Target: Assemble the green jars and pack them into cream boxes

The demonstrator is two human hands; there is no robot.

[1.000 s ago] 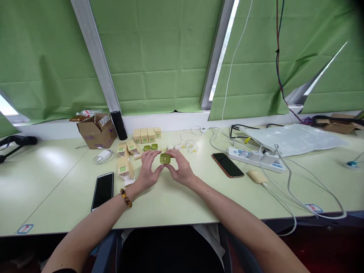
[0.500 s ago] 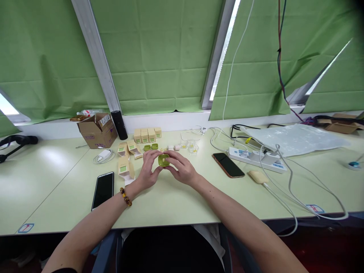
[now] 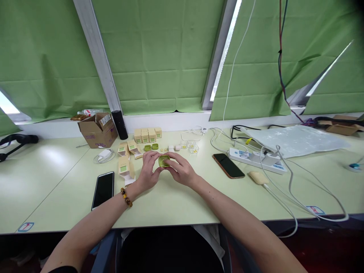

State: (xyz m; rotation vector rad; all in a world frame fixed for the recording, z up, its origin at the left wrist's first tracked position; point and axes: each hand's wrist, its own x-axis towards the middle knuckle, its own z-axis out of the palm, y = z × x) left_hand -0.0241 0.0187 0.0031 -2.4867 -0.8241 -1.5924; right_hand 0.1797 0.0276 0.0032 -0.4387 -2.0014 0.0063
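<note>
Container (image 3: 161,161): green, held over the desk (image 3: 182,204), its inside partly covered.
Left hand (image 3: 148,172): fingers clamped on its left side.
Right hand (image 3: 183,171): fingers clamped on its right, one across the opening.
Tiny pieces (image 3: 162,149): beyond, too small to identify.

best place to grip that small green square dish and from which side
The small green square dish is probably best gripped by its outer edges from the left, as the left hand holds it: its hollow faces the camera, so this leaves room for the right hand, whose fingers reach over it.
</note>
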